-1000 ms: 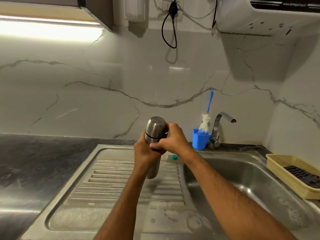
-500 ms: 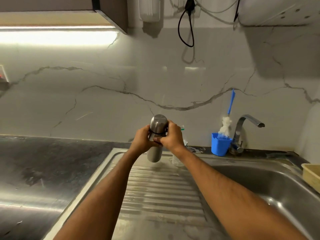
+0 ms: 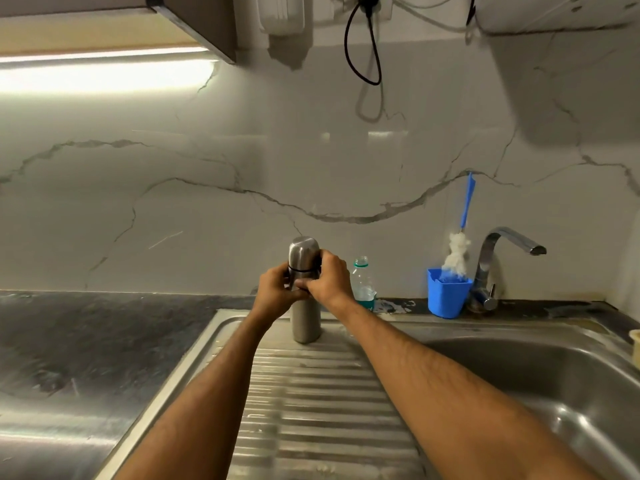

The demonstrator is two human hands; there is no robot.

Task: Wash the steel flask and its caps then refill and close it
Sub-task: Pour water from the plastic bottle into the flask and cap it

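Observation:
The steel flask (image 3: 305, 320) stands upright at the far end of the ribbed draining board (image 3: 311, 403), its rounded steel cap (image 3: 304, 252) on top. My left hand (image 3: 277, 289) grips the flask body just under the cap from the left. My right hand (image 3: 327, 280) wraps round the cap's lower edge from the right. The fingers of both hands hide the seam between cap and body.
A clear plastic bottle (image 3: 362, 284) without a lid stands just behind my right hand. A blue cup (image 3: 446, 297) holding a bottle brush (image 3: 459, 251) sits by the tap (image 3: 502, 251). The sink basin (image 3: 554, 393) lies right, a dark counter (image 3: 86, 341) left.
Both hands have carried the flask away from me and down; its base now rests on the far end of the draining board. The camera has swung left.

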